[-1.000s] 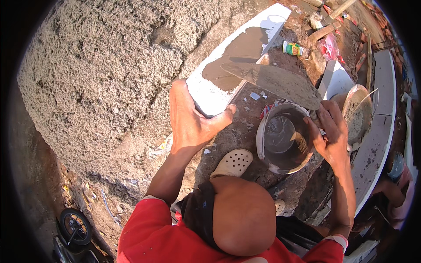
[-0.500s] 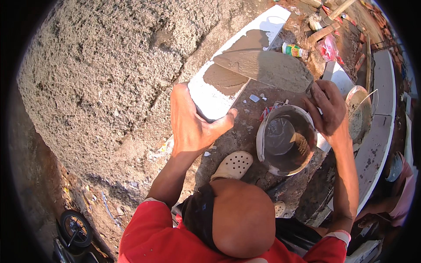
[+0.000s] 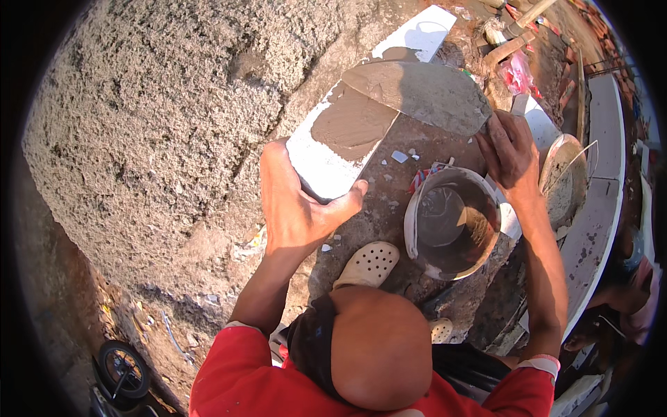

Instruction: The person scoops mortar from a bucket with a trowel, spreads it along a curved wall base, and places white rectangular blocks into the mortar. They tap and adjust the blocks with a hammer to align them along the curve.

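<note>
My left hand (image 3: 295, 205) is closed round the near end of a long white strip (image 3: 325, 177), perhaps tile, which slants away to the upper right. Grey wet mortar (image 3: 351, 128) coats its middle, with bare white at both ends. In my right hand (image 3: 513, 156) is a trowel (image 3: 438, 97) with a broad, mortar-smeared blade lying across the strip. Its handle is hidden by my fingers. Below the blade stands a bucket (image 3: 411, 233) with wet grey residue inside.
Rough, mortar-covered masonry (image 3: 174, 118) fills the left side. To the right are a second container (image 3: 566, 174) with a wire handle and long pale slabs (image 3: 603, 146). A wooden-handled tool (image 3: 511, 48) and pink plastic (image 3: 515, 73) lie at the upper right. Another person's arm (image 3: 615, 299) shows at far right.
The trowel blade has slid farther up the strip, uncovering a larger mortar patch near my left hand. Both hands and the strip have shifted slightly left.
</note>
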Demonstrator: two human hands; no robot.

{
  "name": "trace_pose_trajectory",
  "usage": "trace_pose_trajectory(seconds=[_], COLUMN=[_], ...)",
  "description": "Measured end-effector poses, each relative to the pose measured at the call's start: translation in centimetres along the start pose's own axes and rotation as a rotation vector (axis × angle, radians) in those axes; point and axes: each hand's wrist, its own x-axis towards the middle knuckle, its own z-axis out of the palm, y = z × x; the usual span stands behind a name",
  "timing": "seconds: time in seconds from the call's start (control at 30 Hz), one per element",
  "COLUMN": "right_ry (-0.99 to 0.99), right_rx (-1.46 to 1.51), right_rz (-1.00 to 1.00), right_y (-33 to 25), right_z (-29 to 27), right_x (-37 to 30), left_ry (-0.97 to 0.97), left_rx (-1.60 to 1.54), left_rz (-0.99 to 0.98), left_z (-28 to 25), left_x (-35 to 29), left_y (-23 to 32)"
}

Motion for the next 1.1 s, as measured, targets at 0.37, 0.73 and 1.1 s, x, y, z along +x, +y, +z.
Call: trace_pose_trajectory(seconds=[0.37,0.73,1.1], right_ry=[-0.049,-0.325,-1.043], right_rx=[-0.104,-0.068,-0.131], right_rz=[0.316,0.436,0.689], right_y=[5.6,-0.4,-6.0], right_z=[4.0,-5.7,-7.8], right_x=[0.8,-7.3,-13.6], left_ry=[-0.028,-0.054,-0.045], left_rx=[-0.007,0.083,0.026], left_rz=[-0.014,-0.060,-0.069], left_z=[-0.2,-0.8,0.3], left_x=[0.2,0.3,-0.6], left_y=[0.1,1.1,0.6])
